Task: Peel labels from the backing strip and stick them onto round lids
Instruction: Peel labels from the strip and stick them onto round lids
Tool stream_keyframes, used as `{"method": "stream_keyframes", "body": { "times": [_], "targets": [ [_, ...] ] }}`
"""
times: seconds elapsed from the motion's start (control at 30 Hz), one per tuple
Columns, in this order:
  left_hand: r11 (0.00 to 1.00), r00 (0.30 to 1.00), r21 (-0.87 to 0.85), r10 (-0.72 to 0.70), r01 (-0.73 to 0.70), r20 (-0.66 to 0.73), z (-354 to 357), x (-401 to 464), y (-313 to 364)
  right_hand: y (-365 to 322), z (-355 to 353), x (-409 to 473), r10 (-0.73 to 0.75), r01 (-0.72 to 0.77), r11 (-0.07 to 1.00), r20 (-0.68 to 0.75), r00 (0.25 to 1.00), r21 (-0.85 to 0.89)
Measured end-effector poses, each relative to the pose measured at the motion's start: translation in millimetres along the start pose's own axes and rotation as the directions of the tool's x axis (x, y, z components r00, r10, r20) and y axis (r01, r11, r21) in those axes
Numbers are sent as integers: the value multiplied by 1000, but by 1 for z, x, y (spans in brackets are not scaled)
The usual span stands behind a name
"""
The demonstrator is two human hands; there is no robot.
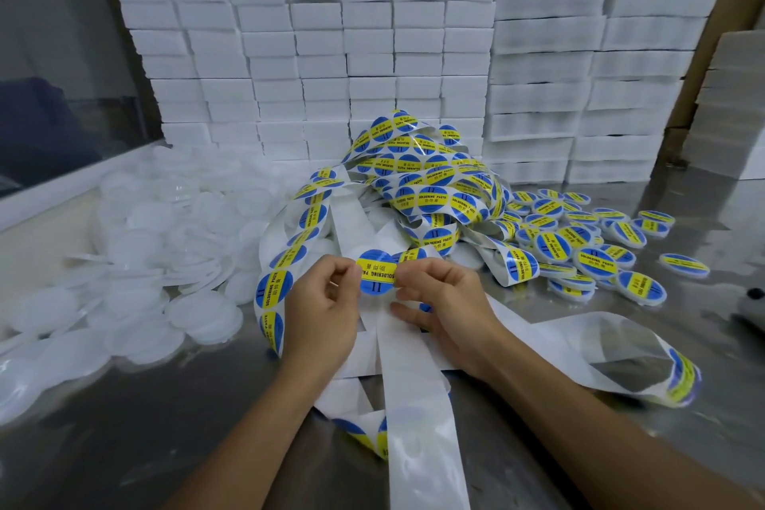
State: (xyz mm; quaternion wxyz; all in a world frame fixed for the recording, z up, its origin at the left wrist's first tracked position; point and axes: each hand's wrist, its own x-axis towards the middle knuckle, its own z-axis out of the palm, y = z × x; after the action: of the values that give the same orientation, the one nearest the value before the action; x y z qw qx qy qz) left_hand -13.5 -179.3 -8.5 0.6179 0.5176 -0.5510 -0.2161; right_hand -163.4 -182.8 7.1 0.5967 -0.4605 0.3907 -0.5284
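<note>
spent backing: glossy white empty backing strip (418, 426) runs nearest the camera, down from under the hands, over the steel table (174, 447).
label: round blue label with yellow band reading SOLDERING PASTE (377, 272), pinched between both hands; looks partly lifted off the strip, can't tell how much still sticks.
left hand: left hand (321, 313), thumb and forefinger curled onto the label's left edge.
right hand: right hand (443, 302), thumb and forefinger nipping the label's right edge and the strip beside it; other fingers rest on the backing below.
step: peeling, judged; no lid under the fingers yet.
do well: hold the backing taut, peel low and slow, touch only the rim so the glue stays clean, then centre it on a lid.
strip supply: tangled heap of unpeeled labels (422, 182) just beyond the fingertips.
bare lids: pile of translucent white round lids (165, 244) left of the left hand.
done lids: labelled lids (588, 244) right of the right hand.
background: stacked white foam blocks (314, 66).
</note>
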Motion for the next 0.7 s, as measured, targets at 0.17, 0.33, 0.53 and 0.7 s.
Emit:
{"method": "stream_keyframes", "body": {
  "times": [0.17, 0.33, 0.53, 0.7],
  "targets": [
    [975, 986, 148, 169, -168, 5, -2, -2, 0, 1, 1, 1, -6, 5, 1000, -57, 998, -13],
    [973, 985, 156, 172, -171, 11, -4, -3, 4, 2, 0, 2, -4, 2, 999, -42, 999, -34],
    [760, 879, 495, 476, -422, 21, -13, -3, 12, 7, -2, 7, 10, -10, 998, -4, 1000, 67],
    [709, 817, 598, 557, -375, -148, -34, 12, 16, 9, -8, 11, 74, -69, 974, -19, 997, 214]
  ]
}}
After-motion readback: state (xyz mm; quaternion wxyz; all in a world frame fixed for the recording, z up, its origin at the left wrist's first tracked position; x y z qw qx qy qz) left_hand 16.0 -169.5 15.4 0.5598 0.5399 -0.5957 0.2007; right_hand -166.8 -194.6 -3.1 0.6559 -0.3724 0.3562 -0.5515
